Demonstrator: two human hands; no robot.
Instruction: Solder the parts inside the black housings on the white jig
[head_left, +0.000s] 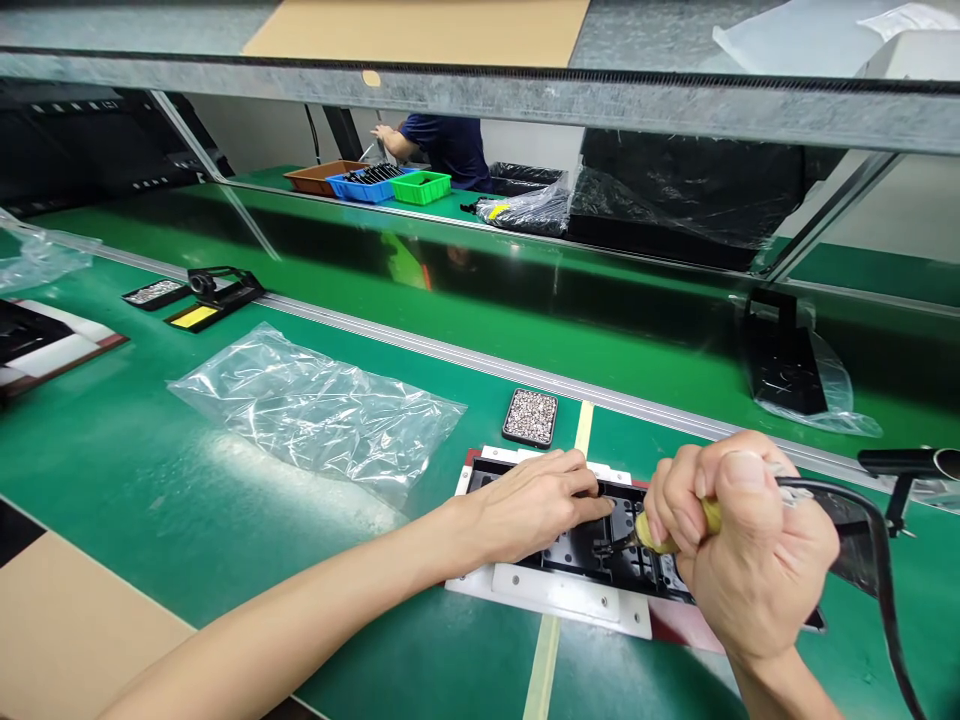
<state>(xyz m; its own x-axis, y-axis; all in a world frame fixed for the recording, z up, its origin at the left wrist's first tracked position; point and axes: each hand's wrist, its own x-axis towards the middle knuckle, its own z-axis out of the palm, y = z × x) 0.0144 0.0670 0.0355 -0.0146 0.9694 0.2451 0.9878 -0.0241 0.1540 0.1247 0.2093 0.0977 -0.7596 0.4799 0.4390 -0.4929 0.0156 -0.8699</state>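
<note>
A long black plastic housing [577,553] with ribs and small posts lies in a white jig [559,592] on the green bench. My left hand [532,505] rests palm down across the housing, its fingers stretched out and touching the black part near the tool tip. What lies under those fingertips is hidden. My right hand [742,540] is closed round a corded soldering iron [651,532] with a yellow handle, its metal tip angled down and left into the housing. Just behind the jig sits a small black tray [530,417] full of tiny metal pieces.
A clear plastic bag [322,410] lies left of the jig. The black cord [881,560] hangs at the right. Behind stand a black stand [225,287], another black part [784,355] and a metal rail [420,345]. A co-worker [450,145] sits beyond, near coloured bins [420,190]. A shelf [480,100] crosses overhead.
</note>
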